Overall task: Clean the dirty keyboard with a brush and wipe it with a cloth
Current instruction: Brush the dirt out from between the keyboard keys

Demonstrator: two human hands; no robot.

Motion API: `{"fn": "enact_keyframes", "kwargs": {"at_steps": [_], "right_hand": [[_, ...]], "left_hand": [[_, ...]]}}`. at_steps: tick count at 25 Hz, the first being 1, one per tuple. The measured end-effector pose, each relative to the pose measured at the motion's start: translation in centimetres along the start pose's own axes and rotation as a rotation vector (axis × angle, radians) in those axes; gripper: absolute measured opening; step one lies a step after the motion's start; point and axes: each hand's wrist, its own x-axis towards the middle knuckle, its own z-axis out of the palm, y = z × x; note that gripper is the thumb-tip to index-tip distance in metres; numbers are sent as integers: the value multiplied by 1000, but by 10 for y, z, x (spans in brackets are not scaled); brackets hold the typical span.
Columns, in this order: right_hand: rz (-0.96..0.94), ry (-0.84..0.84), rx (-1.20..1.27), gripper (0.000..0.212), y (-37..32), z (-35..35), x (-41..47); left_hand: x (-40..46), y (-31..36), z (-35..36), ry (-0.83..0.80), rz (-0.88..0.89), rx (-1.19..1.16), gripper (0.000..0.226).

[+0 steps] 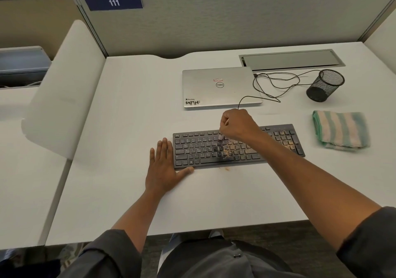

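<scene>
A black keyboard (197,149) lies on the white desk, with brownish dust over its middle and right keys. My right hand (237,125) hovers over the upper middle rows and grips a small brush (220,137), whose pale bristles touch the keys. My left hand (164,166) lies flat on the desk against the keyboard's left end, thumb along its front edge. A folded green-and-white striped cloth (339,129) sits to the right of the keyboard.
A shut silver laptop (218,86) lies behind the keyboard, its black cable (276,84) looping toward a tipped black mesh cup (324,85). A cable hatch (291,58) sits at the back right. Some dust (226,168) lies on the desk (128,127) before the keyboard. A white divider (64,89) stands left.
</scene>
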Motion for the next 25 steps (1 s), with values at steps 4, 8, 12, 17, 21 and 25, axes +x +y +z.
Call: {"fn": "enact_keyframes", "kwargs": {"at_steps": [4,8,12,17,21,25], "right_hand": [[-38,-3,25,13,-5,7,-1],[0,-15,46,16,0,6,-5],[25,-126,22,18,1,-2,-5],[9,-52,89,11,1,4,-9],[30,-144,19,15,-2,4,-8],[47,-68,2,14,-3,9,-10]], "left_hand": [[0,1,0,2,0,0,128],[0,0,0,2,1,-5,127],[-1,1,-1,4,1,-3,129],[0,1,-1,3,2,-1,129],[-1,0,-1,3,2,-5,128],[0,1,-2,-8,1,-6,129]]}}
